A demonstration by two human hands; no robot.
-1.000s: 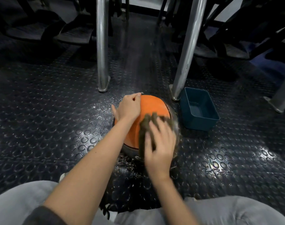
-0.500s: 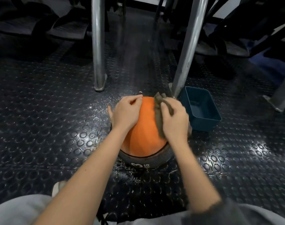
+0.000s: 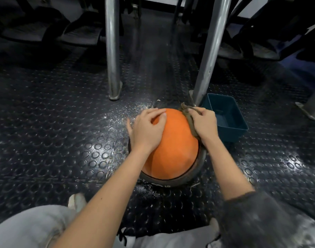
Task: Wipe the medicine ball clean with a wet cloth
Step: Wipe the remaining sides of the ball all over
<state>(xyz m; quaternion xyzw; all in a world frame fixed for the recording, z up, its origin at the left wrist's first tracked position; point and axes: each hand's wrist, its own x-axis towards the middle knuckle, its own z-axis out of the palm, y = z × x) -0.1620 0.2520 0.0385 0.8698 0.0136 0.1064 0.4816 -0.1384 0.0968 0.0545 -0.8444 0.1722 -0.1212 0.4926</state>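
An orange and grey medicine ball (image 3: 172, 147) rests on the studded black floor in front of my knees. My left hand (image 3: 146, 129) lies on its upper left side, fingers curled against the surface, holding it steady. My right hand (image 3: 204, 125) presses a crumpled brown-grey cloth (image 3: 188, 117) against the ball's upper right side. The cloth runs from the ball's top down under my palm, and part of it is hidden there.
A dark blue plastic tub (image 3: 224, 120) stands just right of the ball, touching distance from my right hand. Two metal legs (image 3: 112, 51) (image 3: 209, 51) rise behind the ball. Another leg's foot (image 3: 309, 108) sits far right. Water spots glisten on the floor (image 3: 120, 115).
My right hand has carried the cloth from the ball's near right side up and over to its far right top. The ball has turned, showing more orange. My left hand stayed put.
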